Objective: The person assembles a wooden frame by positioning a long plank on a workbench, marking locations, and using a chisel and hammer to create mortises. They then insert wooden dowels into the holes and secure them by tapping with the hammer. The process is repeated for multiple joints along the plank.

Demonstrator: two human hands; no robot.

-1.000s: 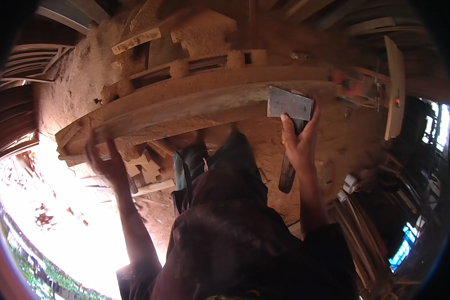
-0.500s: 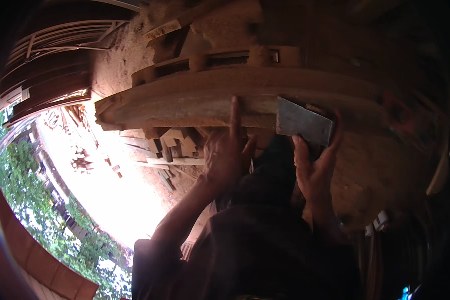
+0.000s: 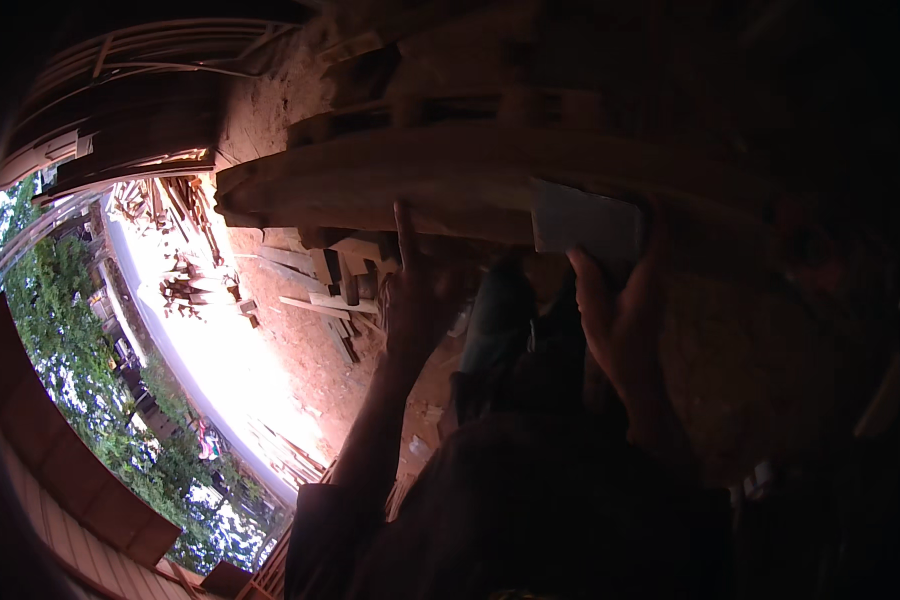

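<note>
A long wooden beam with a slightly curved look lies across in front of me. My left hand is below its near edge, with the index finger stretched up to the wood and the other fingers partly curled; nothing shows in it. Farther right, my right hand grips a flat grey rectangular plate at the beam's near side. The thumb is on the plate's lower edge; the other fingers are mostly lost in shadow. What lies behind the plate is hidden, and its exact kind cannot be made out.
Wood offcuts lie on the ground beneath the beam. A scattered wood pile is in the bright area at left, with green trees beyond. Stacked dark boards stand at far left. Deep shadow covers the right side.
My left hand has moved left along the beam with its index finger still stretched. My right hand and the plate have shifted slightly left. The picture has become darker.
</note>
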